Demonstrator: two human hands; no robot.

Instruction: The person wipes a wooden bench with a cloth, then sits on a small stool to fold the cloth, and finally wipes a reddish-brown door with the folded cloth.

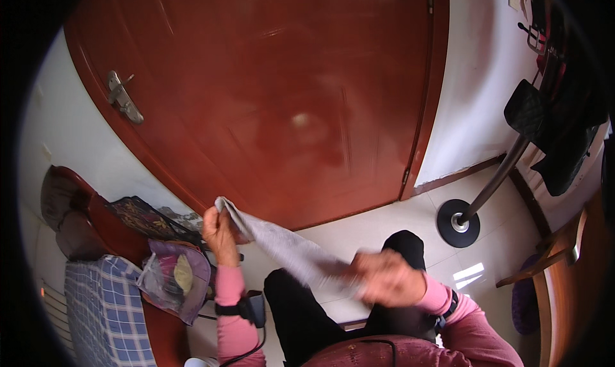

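A light grey cloth (293, 249) is stretched slantwise above my knees. My left hand (220, 235) grips its upper end, where the fabric is folded over at the fingers. Its lower end is in my right hand (384, 275), which is blurred, as is the cloth beside it. Both of my forearms have pink sleeves with black straps, and the left strap carries a small dark device.
A closed red-brown door (288, 103) stands in front. On the left are a purple bag (197, 280) and a blue checked cloth (108, 309) on red-brown furniture. A stand with a round black base (458, 223) and a wooden chair or table edge (547, 290) are at right.
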